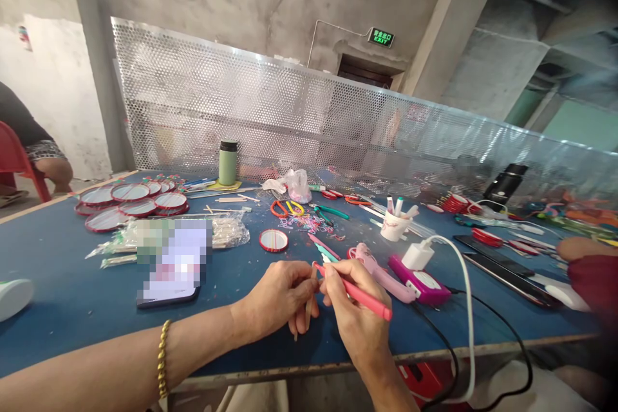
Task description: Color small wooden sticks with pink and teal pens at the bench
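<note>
head view: i see the left hand (284,293) pinching a thin pale stick (308,317) over the near side of the table (91,296); close beside, the right hand (360,312) grips a red pen (364,301), tip by the stick's upper end. i'd brace both wrists, pressing lightly.

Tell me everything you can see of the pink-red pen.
The slim pink-red pen looks plastic, with a smooth, straight barrel. It slants in the right hand, thick end toward the lower right, narrower tip up-left, close to the thin pale stick in the left hand. Whether tip and stick touch is unclear.
</note>
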`<state>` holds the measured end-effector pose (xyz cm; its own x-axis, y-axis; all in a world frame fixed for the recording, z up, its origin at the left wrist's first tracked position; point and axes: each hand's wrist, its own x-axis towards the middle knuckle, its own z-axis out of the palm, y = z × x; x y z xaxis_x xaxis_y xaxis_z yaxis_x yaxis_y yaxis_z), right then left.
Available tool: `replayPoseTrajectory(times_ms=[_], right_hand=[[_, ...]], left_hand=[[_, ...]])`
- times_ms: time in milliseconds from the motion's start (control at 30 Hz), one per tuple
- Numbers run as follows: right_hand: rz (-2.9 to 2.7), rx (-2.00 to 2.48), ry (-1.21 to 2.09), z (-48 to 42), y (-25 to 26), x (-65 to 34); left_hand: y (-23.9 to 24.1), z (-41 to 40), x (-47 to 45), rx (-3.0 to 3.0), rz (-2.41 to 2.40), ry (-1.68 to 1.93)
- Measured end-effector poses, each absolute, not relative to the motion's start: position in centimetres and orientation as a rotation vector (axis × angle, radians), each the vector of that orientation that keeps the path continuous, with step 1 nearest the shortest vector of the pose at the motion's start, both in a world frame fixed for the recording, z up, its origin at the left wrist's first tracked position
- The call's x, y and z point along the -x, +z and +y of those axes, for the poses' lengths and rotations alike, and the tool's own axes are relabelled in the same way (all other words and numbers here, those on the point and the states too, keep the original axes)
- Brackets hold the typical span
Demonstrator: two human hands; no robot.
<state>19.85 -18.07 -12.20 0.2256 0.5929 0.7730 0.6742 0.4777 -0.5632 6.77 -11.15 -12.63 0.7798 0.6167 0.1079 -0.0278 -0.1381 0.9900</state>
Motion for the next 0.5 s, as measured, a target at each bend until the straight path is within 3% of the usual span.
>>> replayPoseTrajectory(times_ms=[500], right_hand=[[-1.428, 1.206, -0.134, -17.93, -12.33, -20.00]], left_hand=[[-12.50, -11.08, -6.63, -1.607, 0.468, 0.582]])
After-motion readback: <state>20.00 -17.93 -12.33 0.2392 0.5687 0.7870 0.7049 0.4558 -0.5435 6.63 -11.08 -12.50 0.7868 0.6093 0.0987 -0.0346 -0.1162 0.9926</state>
